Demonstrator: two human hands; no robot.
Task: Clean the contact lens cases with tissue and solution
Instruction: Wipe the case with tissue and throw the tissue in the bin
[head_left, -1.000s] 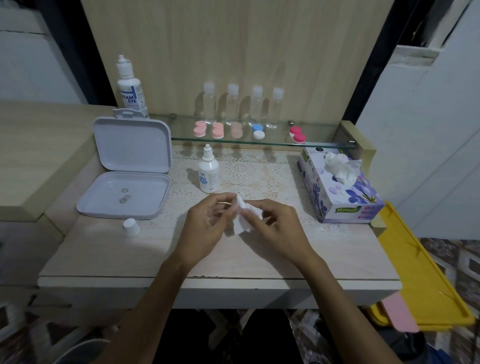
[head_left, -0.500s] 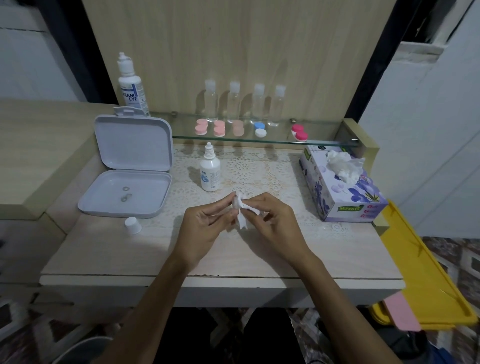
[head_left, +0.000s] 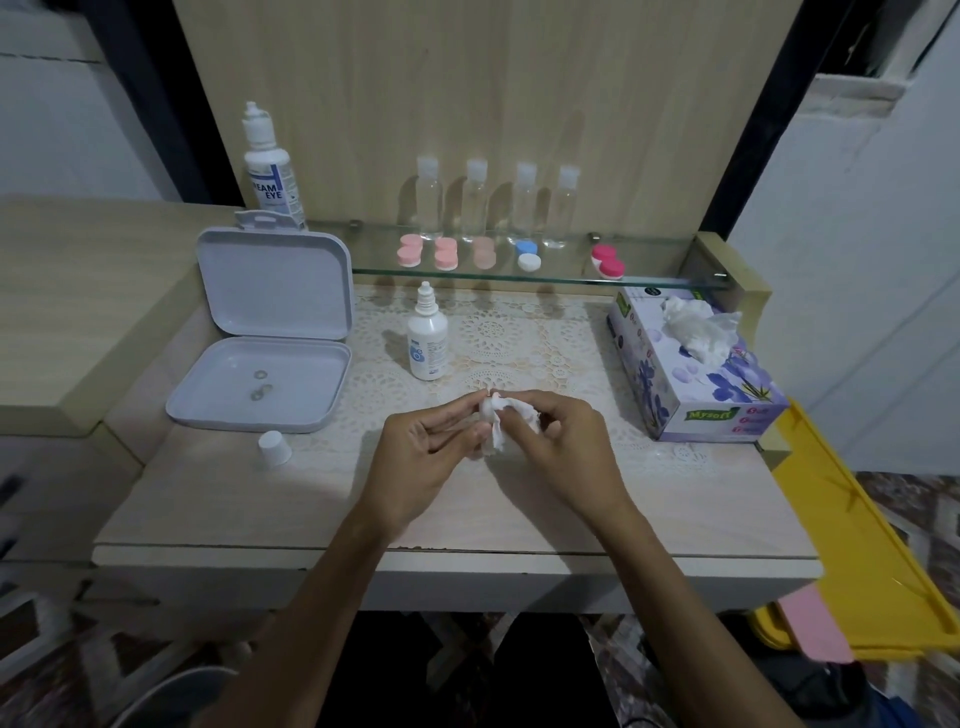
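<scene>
Step in hand, as judged: wiping a lens case part with tissue. The left hand (head_left: 431, 452) and right hand (head_left: 561, 441) met above the middle of the table (head_left: 208, 499), both pinching a crumpled white tissue (head_left: 496, 423) between them. Fingers of both hands were curled onto the wad. A small pale rounded piece showed at the top of the wad; it may have been a case or cap, but it was too wrapped to tell.

Next move, as judged: either turn the tissue round the piece to finish the wipe, or free one hand to reach for the small solution bottle (head_left: 427, 340), uncapped, standing at 12 o'clock from the hands and near them. Its likely cap (head_left: 274, 448) sat apart at 9 o'clock from the hands, just beside the open white box (head_left: 265, 358).

Remaining cases lay on the glass shelf (head_left: 649, 283) at 12 o'clock, beyond the small bottle: pink cases (head_left: 427, 252), a paler one, a blue-and-white case (head_left: 528, 254), and a red case (head_left: 609, 261) toward 1 o'clock. Four clear bottles (head_left: 498, 202) stood behind them. A reach to the shelf would pass over the small bottle, which could tip.

The large solution bottle (head_left: 270, 166) stood at 11 o'clock behind the box lid. The box tray held small ring-like items, unclear. The tissue box (head_left: 696, 384) sat at 2 o'clock, a sheet already pulled up. A yellow tray (head_left: 852, 530) hung off the table edge at 4 o'clock.
</scene>
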